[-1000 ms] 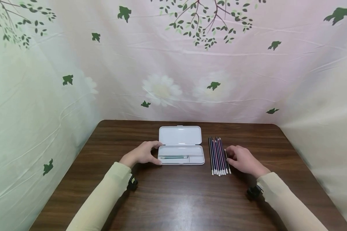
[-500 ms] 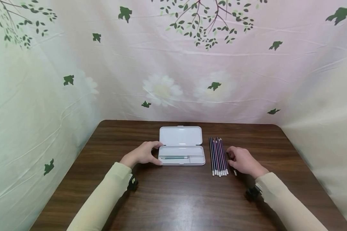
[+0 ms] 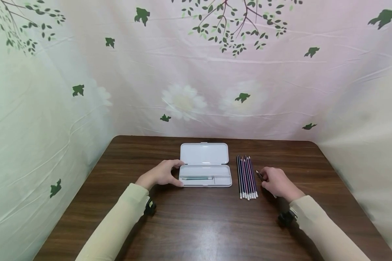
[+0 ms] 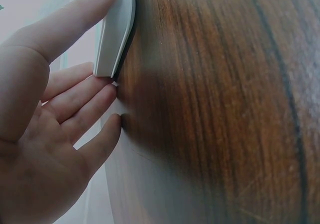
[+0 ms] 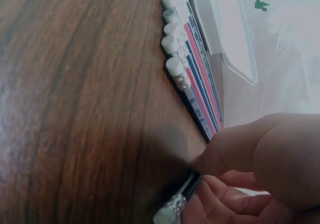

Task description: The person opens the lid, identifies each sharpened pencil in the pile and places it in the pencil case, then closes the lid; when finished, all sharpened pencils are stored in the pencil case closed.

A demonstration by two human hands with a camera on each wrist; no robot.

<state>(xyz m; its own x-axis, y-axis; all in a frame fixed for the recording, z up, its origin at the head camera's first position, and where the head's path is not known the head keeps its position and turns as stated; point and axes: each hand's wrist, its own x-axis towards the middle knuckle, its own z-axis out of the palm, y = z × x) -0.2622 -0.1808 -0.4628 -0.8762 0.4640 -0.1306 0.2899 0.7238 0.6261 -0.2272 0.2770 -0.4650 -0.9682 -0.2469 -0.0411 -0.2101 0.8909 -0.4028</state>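
A white pencil case point(image 3: 204, 169) lies unfolded on the table, its lid tipped back. One greenish pencil point(image 3: 197, 178) rests in its front compartment. My left hand point(image 3: 161, 172) holds the case's left end, thumb at the near corner and fingers at the far side. In the left wrist view the case's end point(image 4: 112, 49) shows between thumb and fingers. With thumb and fingers, my right hand point(image 3: 277, 182) pinches a dark pencil point(image 5: 186, 189), whose white eraser end points back toward the wrist. Its tip shows past the fingers in the head view.
Several striped pencils point(image 3: 247, 179) lie side by side between the case and my right hand, erasers toward me. The brown wooden table point(image 3: 196, 221) meets a printed cloth point(image 3: 212, 72) at its back edge.
My right hand has drawn the rightmost pencil away from the row and to the right. The pencil has turned at a slant and its tip now shows. The left hand stays on the case.
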